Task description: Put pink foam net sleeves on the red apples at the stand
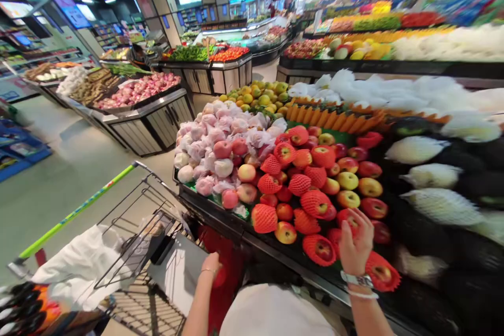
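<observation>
My right hand [356,244], with a watch and a white band at its wrist, curls its fingers over a red apple [346,217] in the display. The palm side and fingertips are partly hidden. Red apples in foam nets [314,202] and bare red-yellow apples [347,180] lie around it. One netted apple [381,271] sits just right of the wrist. Low in front of the stand, my left hand [211,265] is closed on what looks like a red plastic bag [230,257], which hangs beside the shopping cart.
The wire shopping cart [132,227] with a green handle [79,210] stands at left, holding a white cloth [84,260] and a grey box. Paper-wrapped fruit [212,134] fills the stand's left side; white-netted fruit [444,206] lies right. The stand's dark edge [232,236] runs before me.
</observation>
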A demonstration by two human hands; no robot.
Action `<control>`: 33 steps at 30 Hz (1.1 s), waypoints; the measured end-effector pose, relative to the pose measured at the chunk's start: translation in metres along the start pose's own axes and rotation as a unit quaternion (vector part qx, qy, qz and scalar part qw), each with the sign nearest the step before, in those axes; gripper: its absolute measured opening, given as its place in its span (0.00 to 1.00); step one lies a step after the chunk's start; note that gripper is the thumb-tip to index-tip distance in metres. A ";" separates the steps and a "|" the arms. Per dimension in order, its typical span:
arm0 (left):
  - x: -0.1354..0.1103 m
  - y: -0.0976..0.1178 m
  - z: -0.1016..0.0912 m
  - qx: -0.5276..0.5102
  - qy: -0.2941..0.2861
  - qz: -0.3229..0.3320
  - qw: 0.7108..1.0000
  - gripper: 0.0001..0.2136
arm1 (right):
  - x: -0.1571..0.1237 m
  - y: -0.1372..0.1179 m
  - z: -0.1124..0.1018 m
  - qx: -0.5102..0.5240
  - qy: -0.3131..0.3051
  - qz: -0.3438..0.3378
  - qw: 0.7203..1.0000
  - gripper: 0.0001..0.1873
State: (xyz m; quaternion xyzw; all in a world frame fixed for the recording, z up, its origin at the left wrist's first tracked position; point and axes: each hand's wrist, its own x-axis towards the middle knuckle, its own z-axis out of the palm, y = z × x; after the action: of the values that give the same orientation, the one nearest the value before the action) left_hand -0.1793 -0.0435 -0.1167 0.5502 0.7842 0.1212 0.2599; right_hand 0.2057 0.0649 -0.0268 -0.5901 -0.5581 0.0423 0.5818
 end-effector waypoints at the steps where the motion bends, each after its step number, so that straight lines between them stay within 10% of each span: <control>1: 0.006 0.003 -0.004 0.003 -0.001 0.005 1.000 0.14 | 0.003 0.002 -0.003 0.019 -0.001 0.011 1.000 0.17; 8: 0.011 0.073 -0.067 -0.122 0.129 0.091 0.980 0.18 | 0.001 -0.013 -0.022 0.139 -0.060 0.093 0.984 0.12; 14: -0.013 0.205 -0.073 -0.300 0.255 0.172 0.903 0.16 | -0.014 -0.071 -0.020 0.305 -0.374 0.016 0.876 0.09; 18: -0.022 0.264 -0.054 -0.339 0.147 0.282 0.886 0.15 | -0.024 -0.076 -0.019 0.290 -0.252 0.025 0.923 0.11; 24: -0.026 0.278 -0.036 -0.338 -0.133 0.365 0.857 0.13 | -0.027 -0.057 -0.037 0.265 -0.134 0.061 0.953 0.07; 33: -0.020 0.279 -0.012 -0.381 -0.069 0.290 0.875 0.17 | -0.039 -0.047 -0.035 0.381 -0.226 0.218 0.869 0.29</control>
State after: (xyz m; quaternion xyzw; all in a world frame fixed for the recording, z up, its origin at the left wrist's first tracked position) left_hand 0.0424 0.0406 0.0315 0.6181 0.4624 0.4424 0.4565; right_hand 0.1871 0.0009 -0.0040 -0.4036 -0.4719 0.5102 0.5950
